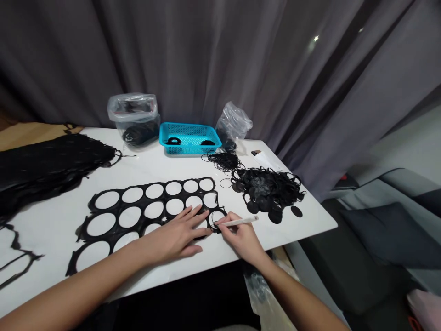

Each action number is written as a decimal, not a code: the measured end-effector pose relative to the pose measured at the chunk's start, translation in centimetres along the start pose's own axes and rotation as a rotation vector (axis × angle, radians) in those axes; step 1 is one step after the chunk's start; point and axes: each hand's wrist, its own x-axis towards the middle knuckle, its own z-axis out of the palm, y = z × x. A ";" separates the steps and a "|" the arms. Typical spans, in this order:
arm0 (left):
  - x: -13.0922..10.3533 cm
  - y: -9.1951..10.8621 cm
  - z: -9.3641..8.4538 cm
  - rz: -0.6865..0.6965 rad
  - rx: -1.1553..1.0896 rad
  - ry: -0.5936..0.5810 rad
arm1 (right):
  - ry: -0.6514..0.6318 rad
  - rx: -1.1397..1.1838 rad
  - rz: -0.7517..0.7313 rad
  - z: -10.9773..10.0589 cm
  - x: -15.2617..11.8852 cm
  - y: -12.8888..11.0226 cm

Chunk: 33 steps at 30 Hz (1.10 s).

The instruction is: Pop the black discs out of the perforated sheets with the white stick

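Observation:
A black sheet with rows of round holes (116, 225) lies flat on the white table. My left hand (182, 230) rests on its right part, palm down with fingers spread, and covers some of the holes. Between the fingers of my right hand (237, 236) is a slim white pen-like tool (241, 221). Its tip points left to the sheet's right edge, where a thin black ring (214, 216) shows at a hole. The tip itself is too small to make out.
A heap of black discs and rings (268, 186) lies right of the sheet, thin black rings (225, 161) behind it. At the back stand a blue basket (191, 149) and two clear plastic bags (132, 108). Black sheets (44, 163) are stacked at the left.

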 end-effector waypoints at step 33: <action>-0.2 -0.2 0.2 0.008 -0.013 0.013 | -0.026 -0.358 -0.309 0.8 -1.0 -0.3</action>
